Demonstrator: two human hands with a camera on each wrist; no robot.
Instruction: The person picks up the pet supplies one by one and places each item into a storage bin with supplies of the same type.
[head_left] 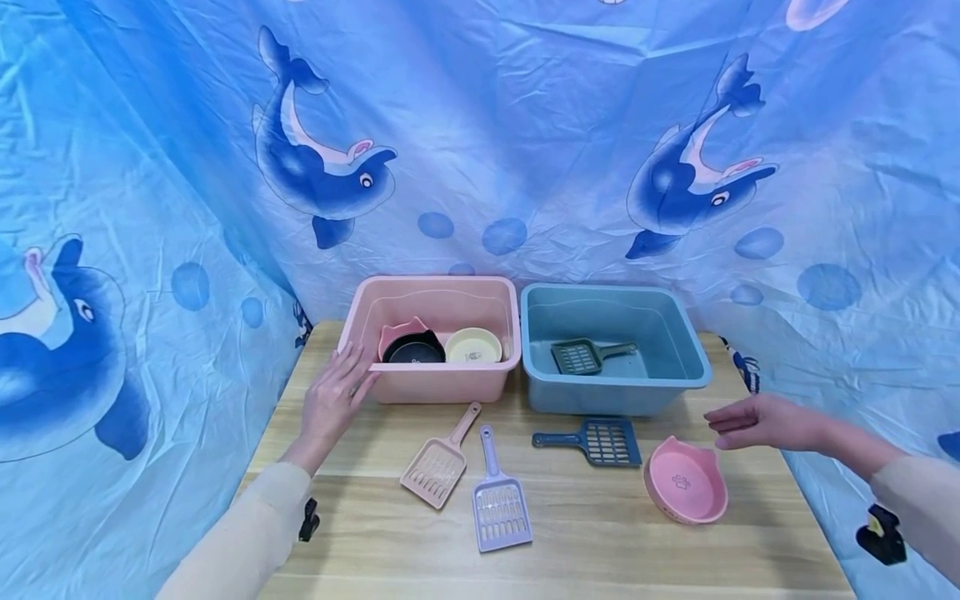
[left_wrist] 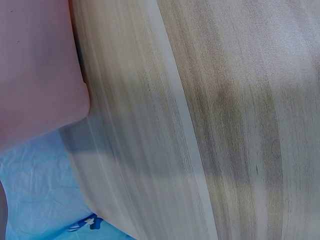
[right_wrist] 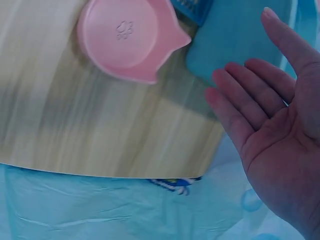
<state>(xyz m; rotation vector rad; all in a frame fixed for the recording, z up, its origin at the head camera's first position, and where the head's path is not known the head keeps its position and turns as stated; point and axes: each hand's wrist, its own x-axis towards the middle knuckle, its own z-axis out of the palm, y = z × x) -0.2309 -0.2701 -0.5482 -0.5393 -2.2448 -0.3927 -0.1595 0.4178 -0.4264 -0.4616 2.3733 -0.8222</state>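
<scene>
My left hand (head_left: 339, 393) rests with its fingers at the front left rim of the pink bin (head_left: 438, 387). Inside that bin are a black cat-eared bowl (head_left: 414, 348), a pink bowl (head_left: 392, 332) partly behind it, and a pale yellow bowl (head_left: 473, 345). My right hand (head_left: 757, 422) is held in the air, palm showing and fingers extended in the right wrist view, with nothing in it. Just left of it, a pink cat-eared bowl (head_left: 686, 482) with a paw print sits on the table. A dark green litter scoop (head_left: 581, 357) lies in the blue bin (head_left: 618, 396).
On the wooden table (head_left: 592, 542) lie a beige litter scoop (head_left: 437, 468), a lilac litter scoop (head_left: 501, 507) and a dark blue litter scoop (head_left: 609, 442) in front of the bins. A blue dolphin-print curtain (head_left: 517, 167) hangs behind and along the sides.
</scene>
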